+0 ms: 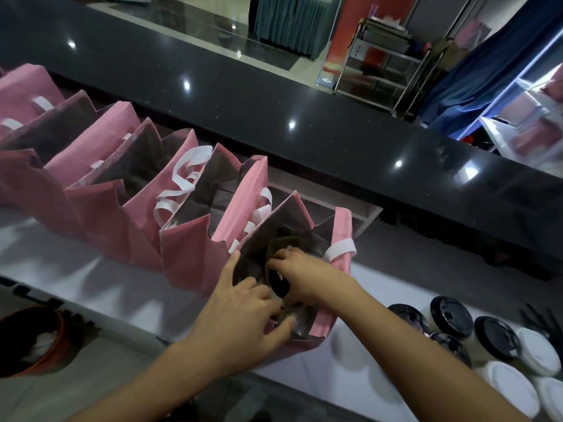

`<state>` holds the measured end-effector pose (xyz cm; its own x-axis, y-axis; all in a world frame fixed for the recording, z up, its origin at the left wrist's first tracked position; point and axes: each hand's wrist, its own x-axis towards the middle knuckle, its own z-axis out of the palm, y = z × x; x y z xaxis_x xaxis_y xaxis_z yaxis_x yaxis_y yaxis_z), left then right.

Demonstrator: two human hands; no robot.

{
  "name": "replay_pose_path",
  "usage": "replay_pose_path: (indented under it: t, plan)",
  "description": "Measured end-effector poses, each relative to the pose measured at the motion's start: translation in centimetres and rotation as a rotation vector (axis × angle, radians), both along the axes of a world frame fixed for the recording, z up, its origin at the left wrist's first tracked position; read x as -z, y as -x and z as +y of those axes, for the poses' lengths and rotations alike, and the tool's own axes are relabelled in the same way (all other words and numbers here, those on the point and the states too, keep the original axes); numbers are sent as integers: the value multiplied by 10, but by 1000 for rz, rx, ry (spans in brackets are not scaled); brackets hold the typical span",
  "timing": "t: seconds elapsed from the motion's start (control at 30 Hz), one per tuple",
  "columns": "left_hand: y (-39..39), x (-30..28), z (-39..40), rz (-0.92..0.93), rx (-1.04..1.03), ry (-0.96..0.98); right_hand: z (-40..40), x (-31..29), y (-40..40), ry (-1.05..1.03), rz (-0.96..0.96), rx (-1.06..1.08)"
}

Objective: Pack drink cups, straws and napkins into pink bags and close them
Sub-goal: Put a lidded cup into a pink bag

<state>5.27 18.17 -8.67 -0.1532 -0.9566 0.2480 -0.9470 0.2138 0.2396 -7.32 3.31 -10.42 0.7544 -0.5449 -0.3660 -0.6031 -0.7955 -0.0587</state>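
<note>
A white work surface (91,287) runs across the lower half of the frame, and behind it a dark, speckled raised counter (274,95) crosses diagonally from upper left to right, catching spots of ceiling light. Beyond the counter, at the top of the frame, lie a glossy tiled floor, a metal rack (387,65) and blue cloth (487,65) at upper right. A row of open pink bags (100,184) with white handles stands on the white surface from the upper left toward the centre; the nearest pink bag (341,263) stands at centre, open, just beside the others. At lower right a cluster of lidded drink cups (475,336) sits on the surface, some with black lids and some with white, near the bag but apart from it. An orange-brown bowl (45,339) with something white inside sits at lower left. Both bare forearms reach in from the bottom edge to the nearest bag. The left hand (240,312) has its fingers spread and relaxed, pressing on the bag's near rim with the fingertips dipping inside. The right hand (300,275) is inside the bag's mouth with fingers curled down over a black cup lid (278,284); whether it actually grips the cup cannot be told through the blur.
</note>
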Motion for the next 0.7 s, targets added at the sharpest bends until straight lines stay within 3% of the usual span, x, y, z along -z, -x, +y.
replay_pose_path:
  t: [0.47,0.7]
  plan:
    - [-20,4,-7,23,88,0,-9,3,-18,-60,11,148]
    - [-31,1,-9,26,107,21,-19,-32,-16,-180,-193,287]
